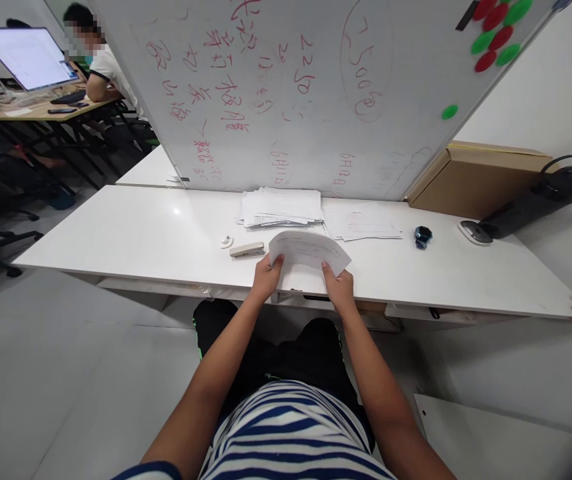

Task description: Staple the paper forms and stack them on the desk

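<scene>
Both hands hold a thin bundle of printed sheets (309, 250) over the near edge of the white table (141, 233). My left hand (266, 279) grips its left near corner, fingers closed on the paper. My right hand (339, 288) pinches the right near corner. The sheets bow upward in the middle. A white stapler (247, 250) lies just left of the bundle, close to my left hand. A small round white object (226, 241) sits beside the stapler.
A stack of papers (281, 207) and loose sheets (363, 223) lie against a leaning whiteboard (291, 87) with red writing. A blue watch (423, 236), a cardboard box (481, 177) and a black device (541, 197) sit to the right. A person works at a far desk (101, 70).
</scene>
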Demonstrator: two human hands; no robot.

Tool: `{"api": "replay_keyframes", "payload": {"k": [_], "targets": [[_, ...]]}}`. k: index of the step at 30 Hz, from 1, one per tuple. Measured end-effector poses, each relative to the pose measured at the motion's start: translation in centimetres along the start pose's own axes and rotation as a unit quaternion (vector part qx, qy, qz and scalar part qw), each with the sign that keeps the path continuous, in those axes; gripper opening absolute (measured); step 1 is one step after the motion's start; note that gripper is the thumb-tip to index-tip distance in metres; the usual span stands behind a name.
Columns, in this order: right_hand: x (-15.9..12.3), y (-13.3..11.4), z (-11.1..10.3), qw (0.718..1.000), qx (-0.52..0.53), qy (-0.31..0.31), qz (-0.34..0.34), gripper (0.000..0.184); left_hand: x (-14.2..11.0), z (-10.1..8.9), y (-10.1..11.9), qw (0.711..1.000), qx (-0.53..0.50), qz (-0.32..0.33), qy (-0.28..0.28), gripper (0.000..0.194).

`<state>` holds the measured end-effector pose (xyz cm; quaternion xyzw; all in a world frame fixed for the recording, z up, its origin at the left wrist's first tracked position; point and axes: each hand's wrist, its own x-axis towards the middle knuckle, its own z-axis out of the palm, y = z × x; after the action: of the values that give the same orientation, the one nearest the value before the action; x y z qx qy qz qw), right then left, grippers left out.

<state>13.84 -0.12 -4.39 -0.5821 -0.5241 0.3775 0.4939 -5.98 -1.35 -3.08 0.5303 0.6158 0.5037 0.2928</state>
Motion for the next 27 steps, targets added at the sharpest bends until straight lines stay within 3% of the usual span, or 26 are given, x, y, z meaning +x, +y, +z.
{"api": "replay_keyframes", "payload": {"k": [27], "targets": [[0.18, 0.51, 0.28, 0.998, -0.039, -0.007, -0.04, 0.057, -0.12, 0.13, 0.24, 1.0, 0.023, 0.004, 0.014, 0.032]]}}
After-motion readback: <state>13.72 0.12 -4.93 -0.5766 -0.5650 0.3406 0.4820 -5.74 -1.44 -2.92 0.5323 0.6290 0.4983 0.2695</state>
